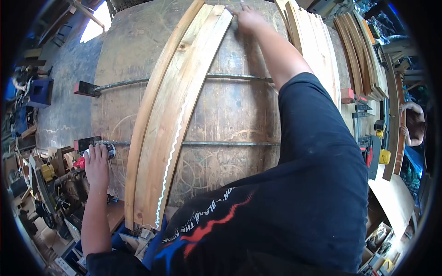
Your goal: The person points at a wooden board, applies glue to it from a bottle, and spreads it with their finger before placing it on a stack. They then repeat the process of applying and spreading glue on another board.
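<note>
My left hand (97,164) is closed around a dark and white bottle-like container (111,151) at the table's left side, beside a clamp end. Much of the container is hidden by my fingers. Stretched to the far end of the boards, my right hand (248,19) has its fingers apart, a fingertip right at the far corner of the nearest board. That wooden board (184,87) lies with others side by side across two bar clamps. A wavy white bead of glue (173,146) runs along its right edge. A narrower wooden strip (149,101) lies along the left.
The bar clamps (230,143) cross a worn worktable (221,175). Stacked planks (317,50) stand at the right, with more clamps (363,115) near them. Tools and scrap wood (50,175) clutter the lower left. Another person (414,124) is at the far right.
</note>
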Tool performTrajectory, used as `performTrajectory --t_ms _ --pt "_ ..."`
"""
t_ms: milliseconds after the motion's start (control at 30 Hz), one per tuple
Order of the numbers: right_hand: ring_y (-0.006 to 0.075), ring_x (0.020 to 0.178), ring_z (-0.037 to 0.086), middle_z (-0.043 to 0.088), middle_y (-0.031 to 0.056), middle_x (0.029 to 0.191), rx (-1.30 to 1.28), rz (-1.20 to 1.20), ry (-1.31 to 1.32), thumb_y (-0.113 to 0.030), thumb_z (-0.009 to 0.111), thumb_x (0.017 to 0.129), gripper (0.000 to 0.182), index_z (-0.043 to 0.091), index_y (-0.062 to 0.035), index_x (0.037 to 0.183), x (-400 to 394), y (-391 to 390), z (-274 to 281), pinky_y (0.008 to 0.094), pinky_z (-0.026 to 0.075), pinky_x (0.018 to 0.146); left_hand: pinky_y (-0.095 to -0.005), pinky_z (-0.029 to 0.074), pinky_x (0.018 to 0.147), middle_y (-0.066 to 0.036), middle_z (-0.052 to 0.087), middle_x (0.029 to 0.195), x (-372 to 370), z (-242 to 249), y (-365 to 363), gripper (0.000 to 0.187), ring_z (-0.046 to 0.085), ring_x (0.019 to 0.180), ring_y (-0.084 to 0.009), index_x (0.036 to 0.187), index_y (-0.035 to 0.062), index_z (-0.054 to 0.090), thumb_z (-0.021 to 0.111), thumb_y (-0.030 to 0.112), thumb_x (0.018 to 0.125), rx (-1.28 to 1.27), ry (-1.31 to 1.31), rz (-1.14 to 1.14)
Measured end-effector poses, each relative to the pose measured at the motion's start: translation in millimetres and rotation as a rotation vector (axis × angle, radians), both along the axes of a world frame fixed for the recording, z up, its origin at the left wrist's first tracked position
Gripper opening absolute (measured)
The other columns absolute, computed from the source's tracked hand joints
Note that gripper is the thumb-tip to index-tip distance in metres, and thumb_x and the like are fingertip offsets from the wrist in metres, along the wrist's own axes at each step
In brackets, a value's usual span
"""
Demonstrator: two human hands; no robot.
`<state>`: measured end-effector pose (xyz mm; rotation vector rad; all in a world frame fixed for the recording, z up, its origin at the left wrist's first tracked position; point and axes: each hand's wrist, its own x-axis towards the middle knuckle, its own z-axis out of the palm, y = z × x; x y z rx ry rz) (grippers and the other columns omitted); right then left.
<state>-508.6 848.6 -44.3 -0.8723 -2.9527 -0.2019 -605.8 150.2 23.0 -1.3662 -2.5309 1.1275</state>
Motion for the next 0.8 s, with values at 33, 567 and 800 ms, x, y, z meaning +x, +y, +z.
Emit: performTrajectory --t_ms 33,567,800 --pt "0.0352 0.154 0.032 0.021 0.0209 0.170 0.021 -0.010 -0.012 -0.014 0.066 0.092 0.085 0.027 -0.0409 0.163 0.0 0.3 0.6 0.0502 0.034 0.122 -0.0489 0.032 0.120 -0.010 0.054 0.147 -1.1 -0.5 1.2 0.048 0.044 0.144 -0.0328 0.143 0.0071 0.051 0.054 0.013 0.096 0.013 -0.012 0.007" --pt "0.0350 0.156 0.027 0.022 0.0196 0.170 0.026 -0.035 0.011 -0.011 0.057 0.092 0.080 0.030 -0.0412 0.162 10.3 1.3 -18.7 0.0545 0.029 0.123 -0.0471 0.041 0.107 -0.023 0.059 0.133 167.8 7.6 -60.8 0.047 0.057 0.124 -0.0371 0.138 -0.0049 0.055 0.066 0.011 0.095 1.048 -0.267 0.162" --pt "0.0348 0.155 0.029 0.023 0.0148 0.171 -0.005 -0.121 0.138 -0.011 0.057 0.090 0.080 0.033 -0.0380 0.161 14.9 3.4 -38.8 0.0509 0.032 0.122 -0.0366 0.048 0.097 -0.014 0.058 0.123 310.2 -53.9 -168.4 0.052 0.059 0.113 -0.0241 0.145 0.0014 0.043 0.064 0.021 0.102 1.448 -0.054 1.174"
